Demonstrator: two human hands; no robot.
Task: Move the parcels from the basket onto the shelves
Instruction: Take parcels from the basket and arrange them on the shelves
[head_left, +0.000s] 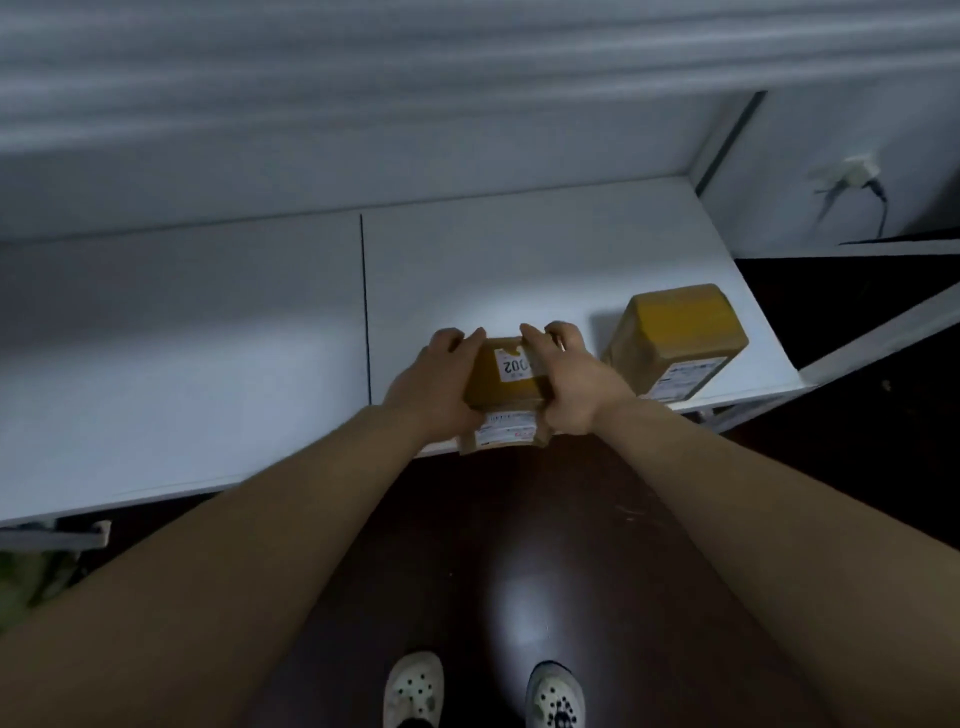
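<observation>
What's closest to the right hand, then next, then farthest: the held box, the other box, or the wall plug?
1. Held parcel: gripped by the right hand.
2. Other parcel: on the shelf, just right.
3. Wall plug: far right, on the wall.

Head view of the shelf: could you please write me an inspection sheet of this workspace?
Surface: white shelf, two panels with a dark seam between them.
Job's things: small parcel at the shelf's front edge, between both hands; larger parcel standing on the shelf to its right, apart from it; basket not in view.
Clutter: nothing seen.
Grips: left hand and right hand each grip one side of the small parcel.
Cables: plug and cable on the right wall.
Surroundings: dark glossy floor; the person's shoes; a blurred green thing at lower left.
</observation>
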